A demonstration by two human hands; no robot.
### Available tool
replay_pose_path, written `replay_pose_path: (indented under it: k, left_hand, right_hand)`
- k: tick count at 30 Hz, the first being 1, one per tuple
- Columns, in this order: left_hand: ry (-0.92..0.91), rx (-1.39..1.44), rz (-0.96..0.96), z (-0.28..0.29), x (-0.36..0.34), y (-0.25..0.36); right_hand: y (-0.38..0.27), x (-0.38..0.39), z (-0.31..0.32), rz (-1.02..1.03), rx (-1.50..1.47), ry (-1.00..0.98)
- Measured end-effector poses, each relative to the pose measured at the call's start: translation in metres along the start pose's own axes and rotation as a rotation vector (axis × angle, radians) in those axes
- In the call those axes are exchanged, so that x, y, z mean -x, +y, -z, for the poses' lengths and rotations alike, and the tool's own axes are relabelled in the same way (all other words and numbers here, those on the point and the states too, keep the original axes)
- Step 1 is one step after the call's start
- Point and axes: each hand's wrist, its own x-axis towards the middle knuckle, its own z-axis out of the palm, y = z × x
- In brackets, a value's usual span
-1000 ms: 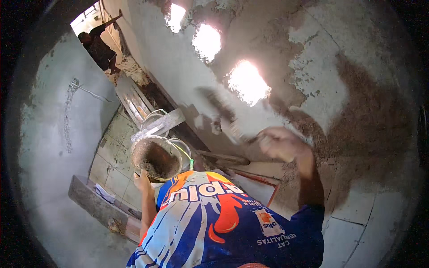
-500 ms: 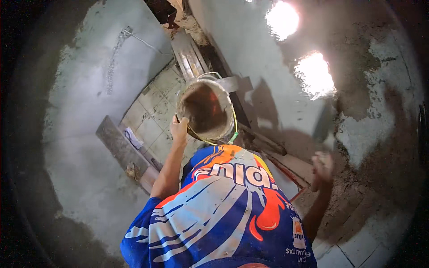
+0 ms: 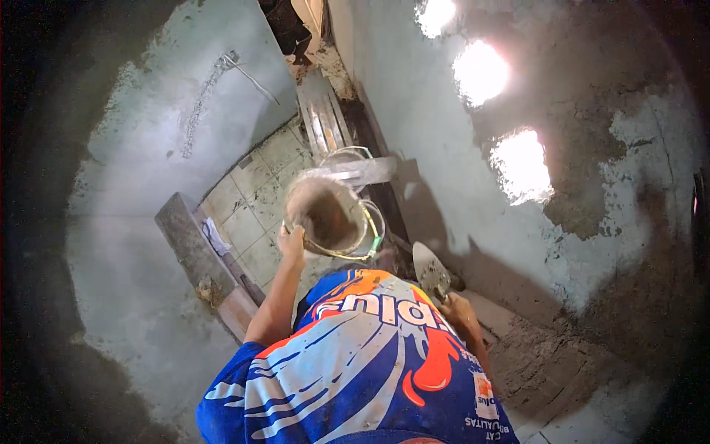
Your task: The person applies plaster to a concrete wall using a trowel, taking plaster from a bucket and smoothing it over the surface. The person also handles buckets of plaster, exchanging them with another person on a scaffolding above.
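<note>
My left hand [image 3: 291,243] grips the rim of a mortar-stained bucket [image 3: 367,229] at its near left side. The bucket is tilted so that I see into its dark inside, and a yellowish handle with a green piece hangs along the near right of its rim. Closed round the handle of a trowel [image 3: 430,269], my right hand [image 3: 460,311] is low beside my shirt, right of the bucket. The trowel's pale, mortar-smeared blade points up and away from me, apart from the bucket.
A grey plastered wall [image 3: 414,96] with wet dark patches and bright glare rises at the right. Behind the bucket lie a metal straightedge [image 3: 370,171] and long boards [image 3: 319,111]. A mortar-covered plank [image 3: 183,229] stands left of the tiled floor [image 3: 255,214]. Mortar [image 3: 547,362] covers the lower right.
My right hand has come left from near the right wall, and the trowel now shows clearly. The bucket in my left hand has shifted slightly left and nearer to me.
</note>
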Motion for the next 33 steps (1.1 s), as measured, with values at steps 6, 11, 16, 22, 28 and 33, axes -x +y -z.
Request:
replay_pose_path:
  k: [6,11,16,22,28,33]
  left_hand:
    - [0.212,0.086,0.131,0.002,-0.034,-0.069]
    - [0.16,-0.031,0.143,-0.033,-0.043,-0.046]
    - [0.108,0.189,0.156,-0.055,-0.098,-0.058]
    - [0.154,0.347,0.282,-0.059,-0.081,0.007]
    - [0.226,0.382,0.193,-0.03,-0.073,0.017]
    - [0.446,0.415,0.219,0.029,-0.057,-0.031]
  right_hand:
    - [0.1,0.01,-0.05,-0.136,0.117,-0.022]
    - [0.138,0.034,-0.081,-0.292,-0.132,-0.076]
    - [0.139,0.03,-0.081,-0.32,-0.17,-0.105]
    - [0.136,0.008,-0.08,-0.318,-0.201,-0.124]
    - [0.151,-0.024,-0.09,-0.277,-0.204,-0.145]
    - [0.186,-0.076,-0.094,-0.205,-0.207,-0.142]
